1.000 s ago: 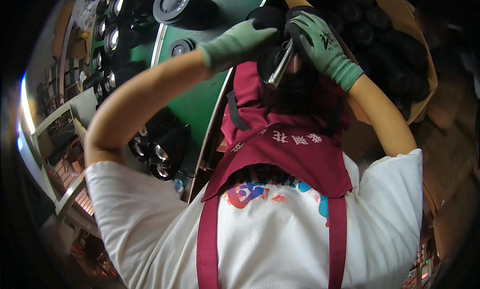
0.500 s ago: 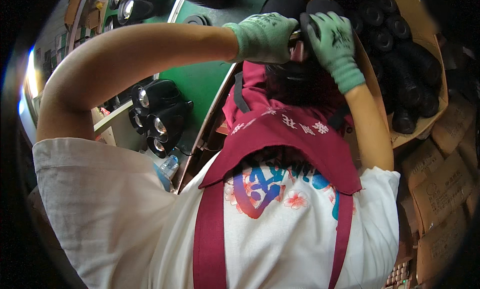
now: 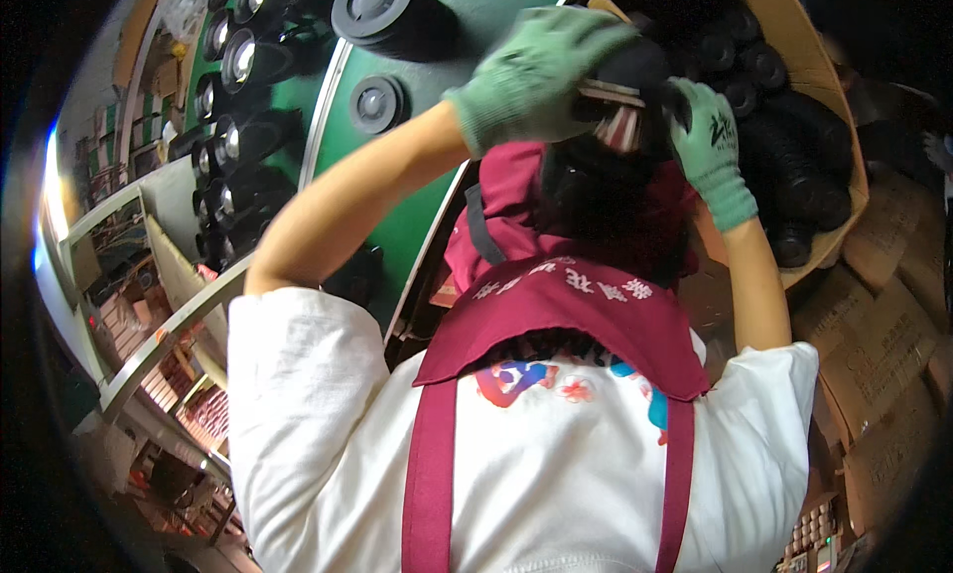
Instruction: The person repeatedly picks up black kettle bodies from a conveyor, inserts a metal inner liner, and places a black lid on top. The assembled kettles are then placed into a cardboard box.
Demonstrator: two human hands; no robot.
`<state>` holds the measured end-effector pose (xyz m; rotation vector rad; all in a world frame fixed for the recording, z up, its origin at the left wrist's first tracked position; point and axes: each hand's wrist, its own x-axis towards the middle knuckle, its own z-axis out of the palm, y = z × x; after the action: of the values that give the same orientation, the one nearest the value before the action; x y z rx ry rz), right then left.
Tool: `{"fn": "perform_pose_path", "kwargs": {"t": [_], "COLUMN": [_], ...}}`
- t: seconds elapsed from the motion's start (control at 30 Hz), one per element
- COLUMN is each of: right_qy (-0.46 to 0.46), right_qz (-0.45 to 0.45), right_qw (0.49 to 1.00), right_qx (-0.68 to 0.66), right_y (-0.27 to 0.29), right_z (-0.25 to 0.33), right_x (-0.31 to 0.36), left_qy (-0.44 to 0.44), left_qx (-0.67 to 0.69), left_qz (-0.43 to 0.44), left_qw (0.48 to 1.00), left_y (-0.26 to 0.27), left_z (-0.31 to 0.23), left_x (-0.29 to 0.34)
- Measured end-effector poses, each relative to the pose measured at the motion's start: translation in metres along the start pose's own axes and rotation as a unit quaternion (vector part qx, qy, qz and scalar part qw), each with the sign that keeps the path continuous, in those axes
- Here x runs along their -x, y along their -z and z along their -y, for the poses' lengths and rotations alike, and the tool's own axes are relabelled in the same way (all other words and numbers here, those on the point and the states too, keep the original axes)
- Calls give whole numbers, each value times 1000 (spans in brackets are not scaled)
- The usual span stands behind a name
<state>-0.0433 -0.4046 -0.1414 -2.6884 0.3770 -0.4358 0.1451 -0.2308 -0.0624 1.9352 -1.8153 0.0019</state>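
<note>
Two hands in green knit gloves meet near the top of the view, both working on one dark, rounded part. The left hand [image 3: 536,76] comes in from the left on a bare forearm, its fingers curled down over the top of the black part [image 3: 635,71]. The right hand [image 3: 707,146] rises from the lower right, its fingers wrapped around the same part from the other side. Between the two gloves shows a short silvery and reddish piece [image 3: 620,116] of that part; what it is cannot be told. Just below the hands lies a bunched maroon apron [image 3: 556,305] with two straps running down over a white T-shirt [image 3: 536,474] with a coloured print. Behind the right hand sits an open cardboard box [image 3: 824,96] filled with many more black round parts [image 3: 784,146], packed close together. To the left of the hands stretches a green table surface [image 3: 496,7] with a pale metal edge, and on it stand black round caps [image 3: 375,103], one large and one small. Farther left runs a row of black lamp housings with shiny glass fronts [image 3: 233,67]. More brown cartons [image 3: 893,315] are stacked at the right edge.
</note>
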Motion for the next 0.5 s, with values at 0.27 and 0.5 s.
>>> {"fn": "perform_pose_path", "kwargs": {"t": [0.27, 0.5], "right_qy": [-112, -203], "right_qz": [-117, 107], "right_qw": [986, 970], "right_qx": [28, -74], "right_y": [-131, -182], "right_z": [-54, 0], "right_x": [-134, -195], "left_qy": [68, 109], "left_qx": [243, 154], "left_qz": [18, -86], "left_qw": [967, 978], "left_y": [-41, 86], "left_z": [-39, -63], "left_x": [90, 111]}}
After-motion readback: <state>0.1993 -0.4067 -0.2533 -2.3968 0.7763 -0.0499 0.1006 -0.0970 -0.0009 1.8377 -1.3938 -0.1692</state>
